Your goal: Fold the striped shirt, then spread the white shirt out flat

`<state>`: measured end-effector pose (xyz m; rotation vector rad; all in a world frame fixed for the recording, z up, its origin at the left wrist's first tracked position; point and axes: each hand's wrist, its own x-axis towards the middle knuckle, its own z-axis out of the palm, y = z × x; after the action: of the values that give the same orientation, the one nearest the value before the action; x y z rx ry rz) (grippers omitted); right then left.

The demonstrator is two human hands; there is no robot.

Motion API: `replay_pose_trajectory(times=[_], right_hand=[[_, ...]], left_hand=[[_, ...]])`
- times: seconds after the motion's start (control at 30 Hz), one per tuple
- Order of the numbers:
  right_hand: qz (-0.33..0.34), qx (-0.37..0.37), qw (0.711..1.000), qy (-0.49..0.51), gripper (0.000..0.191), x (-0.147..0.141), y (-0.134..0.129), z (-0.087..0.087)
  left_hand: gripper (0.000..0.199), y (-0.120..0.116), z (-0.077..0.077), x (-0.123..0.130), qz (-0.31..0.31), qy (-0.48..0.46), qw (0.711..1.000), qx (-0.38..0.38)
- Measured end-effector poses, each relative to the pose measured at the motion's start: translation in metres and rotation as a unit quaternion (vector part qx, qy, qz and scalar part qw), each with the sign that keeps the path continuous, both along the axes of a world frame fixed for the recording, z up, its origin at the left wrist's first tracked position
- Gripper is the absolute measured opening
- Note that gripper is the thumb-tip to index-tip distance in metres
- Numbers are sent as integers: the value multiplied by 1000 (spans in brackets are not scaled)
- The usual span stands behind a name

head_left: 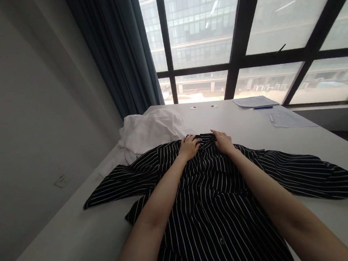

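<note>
A black shirt point(217, 208) with thin white stripes lies spread front side up, its collar at the far end and its sleeves out to both sides. My left hand point(190, 146) rests on the left side of the collar, fingers bent and apart. On the collar's right side lies my right hand point(223, 141), with its index finger stretched out and the other fingers partly hidden. A small gap separates the two hands, where the collar opening point(205, 140) shows. One button is visible low on the shirt front.
Beyond the left sleeve, a crumpled white cloth point(152, 128) lies on the white table point(309, 147). Papers point(257, 101), a blue pen point(262, 107) and a thin sheet point(291, 118) are at the far right. A wall stands left; a curtain point(117, 42) and windows are behind.
</note>
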<state>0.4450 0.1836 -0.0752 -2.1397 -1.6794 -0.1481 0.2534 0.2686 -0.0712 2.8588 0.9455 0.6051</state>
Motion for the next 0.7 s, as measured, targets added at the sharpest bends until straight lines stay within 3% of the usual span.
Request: replay_pose_trajectory(times=[0.2,0.43,0.7], right_hand=[[0,39,999,-12,21,3,-8,-11],[52,52,997,8,21,7,-22,-21],[101,47,994,19,17,1,-23,-17]], left_hand=[[20,-6,-18,-4,-11,-46,999,-2],[14,-8,-22,-16,-21,-110,994,9],[22,-10,-23,-14,-66,-87,993,34]])
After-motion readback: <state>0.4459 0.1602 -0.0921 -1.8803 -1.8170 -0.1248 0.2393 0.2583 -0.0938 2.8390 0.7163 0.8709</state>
